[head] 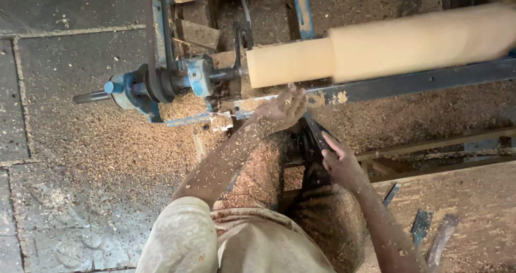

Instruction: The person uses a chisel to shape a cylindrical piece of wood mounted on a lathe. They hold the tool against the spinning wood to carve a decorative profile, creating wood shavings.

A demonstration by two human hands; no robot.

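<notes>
Gripping the dark chisel (317, 136) with both hands, I close my right hand (339, 164) around its handle while my left hand (282, 109) presses its blade end near the rail (419, 82). The pale wooden cylinder (376, 47) spins on the blue lathe (161, 85) just above, sawdust everywhere.

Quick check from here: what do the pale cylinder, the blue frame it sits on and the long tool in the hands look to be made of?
Pale cylinder: most likely bare wood, cream, matte, unfinished; loose shavings lie all around it.
Blue frame: looks like painted metal, its paint worn and dusted with sawdust.
Long tool: dark, probably steel, dull finish; the left hand covers its tip, and the right hand hides its near end.
</notes>
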